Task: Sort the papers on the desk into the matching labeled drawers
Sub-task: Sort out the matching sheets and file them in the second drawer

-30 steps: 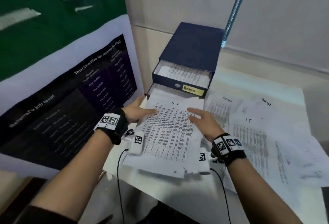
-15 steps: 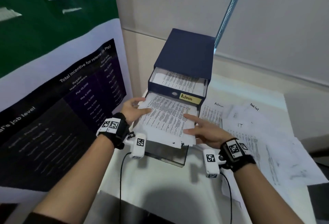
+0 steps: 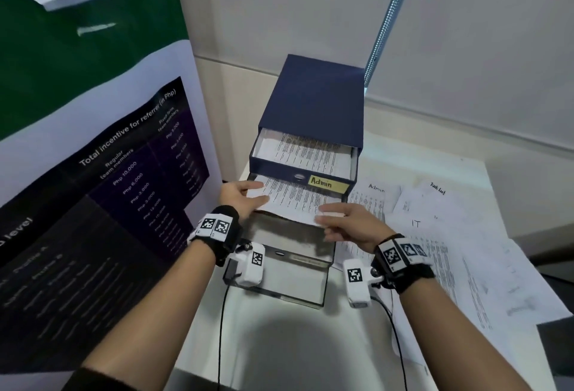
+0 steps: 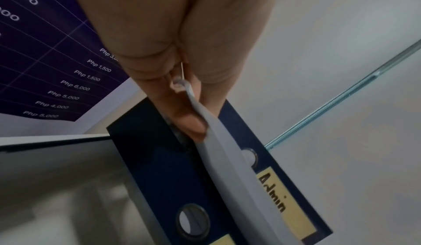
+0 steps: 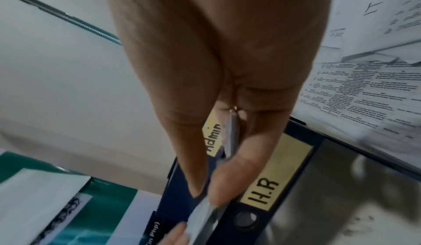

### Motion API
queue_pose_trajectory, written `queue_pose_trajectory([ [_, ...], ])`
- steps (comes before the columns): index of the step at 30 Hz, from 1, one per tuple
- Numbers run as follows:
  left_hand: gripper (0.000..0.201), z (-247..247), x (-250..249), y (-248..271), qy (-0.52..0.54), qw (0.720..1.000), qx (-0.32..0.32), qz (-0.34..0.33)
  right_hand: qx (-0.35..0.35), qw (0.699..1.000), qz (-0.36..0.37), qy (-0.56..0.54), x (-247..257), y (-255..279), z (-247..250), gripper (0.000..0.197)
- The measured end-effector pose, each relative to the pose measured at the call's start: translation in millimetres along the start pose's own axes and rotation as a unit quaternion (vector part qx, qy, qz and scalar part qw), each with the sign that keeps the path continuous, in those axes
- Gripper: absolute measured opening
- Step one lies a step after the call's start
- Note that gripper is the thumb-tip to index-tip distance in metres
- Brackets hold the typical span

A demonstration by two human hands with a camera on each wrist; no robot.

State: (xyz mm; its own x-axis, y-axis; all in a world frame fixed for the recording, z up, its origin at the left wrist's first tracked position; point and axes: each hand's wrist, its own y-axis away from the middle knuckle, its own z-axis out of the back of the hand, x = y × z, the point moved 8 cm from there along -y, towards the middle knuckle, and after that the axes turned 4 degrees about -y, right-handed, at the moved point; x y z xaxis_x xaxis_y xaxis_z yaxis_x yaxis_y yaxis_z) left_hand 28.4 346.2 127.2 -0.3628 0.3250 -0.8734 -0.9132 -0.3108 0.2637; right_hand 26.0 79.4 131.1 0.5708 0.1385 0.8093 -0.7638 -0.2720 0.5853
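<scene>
A dark blue drawer cabinet stands at the back of the desk. Its top drawer, labelled Admin, is partly out with printed sheets inside. A stack of printed papers lies half pushed in just under that drawer, above the drawer front labelled H.R. My left hand pinches the stack's left edge and my right hand pinches its near right corner. Below them a lower drawer is pulled far out, with a bare grey bottom. Each wrist view shows the stack between thumb and fingers.
Loose sheets cover the desk's right side, one marked IT, one marked Admin. A tall printed banner stands close on the left. A metal conduit runs up the wall. Wrist camera cables hang over the white desk's front.
Both hands have carried the paper stack forward off the desk and slid it in under the Admin drawer. The pulled-out lower drawer has come into sight beneath it.
</scene>
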Motion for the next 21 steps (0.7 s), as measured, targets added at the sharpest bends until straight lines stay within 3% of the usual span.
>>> queue_pose_trajectory([
  [3, 0.033, -10, -9, -6, -0.020, 0.999, -0.032, -0.013, -0.030, 0.992, 0.041, 0.118, 7, -13, 0, 0.046],
  [7, 0.031, -20, -31, -13, -0.178, 0.976, -0.058, -0.109, -0.115, 0.898, 0.144, 0.399, 30, -35, -3, 0.050],
  [9, 0.033, -27, -34, -14, -0.326, 0.935, -0.062, -0.130, -0.125, 0.852, 0.168, 0.479, 33, -43, -13, 0.056],
  [11, 0.028, -31, -38, -10, -0.457, 0.874, -0.090, -0.137, -0.115, 0.817, 0.175, 0.537, 32, -49, -22, 0.064],
  [13, 0.026, -40, -45, -3, -0.516, 0.836, -0.092, -0.164, -0.100, 0.794, 0.178, 0.572, 29, -53, -27, 0.066],
  [15, 0.035, -60, -44, -4, -0.524, 0.826, -0.037, -0.205, -0.106, 0.783, 0.195, 0.581, 29, -51, -26, 0.055],
  [18, 0.053, -92, -23, -6, -0.496, 0.837, 0.110, -0.204, -0.135, 0.762, 0.247, 0.584, 36, -39, -25, 0.038],
  [21, 0.061, -101, -14, -10, -0.503, 0.830, 0.133, -0.201, -0.143, 0.771, 0.319, 0.533, 43, -19, -17, 0.035],
])
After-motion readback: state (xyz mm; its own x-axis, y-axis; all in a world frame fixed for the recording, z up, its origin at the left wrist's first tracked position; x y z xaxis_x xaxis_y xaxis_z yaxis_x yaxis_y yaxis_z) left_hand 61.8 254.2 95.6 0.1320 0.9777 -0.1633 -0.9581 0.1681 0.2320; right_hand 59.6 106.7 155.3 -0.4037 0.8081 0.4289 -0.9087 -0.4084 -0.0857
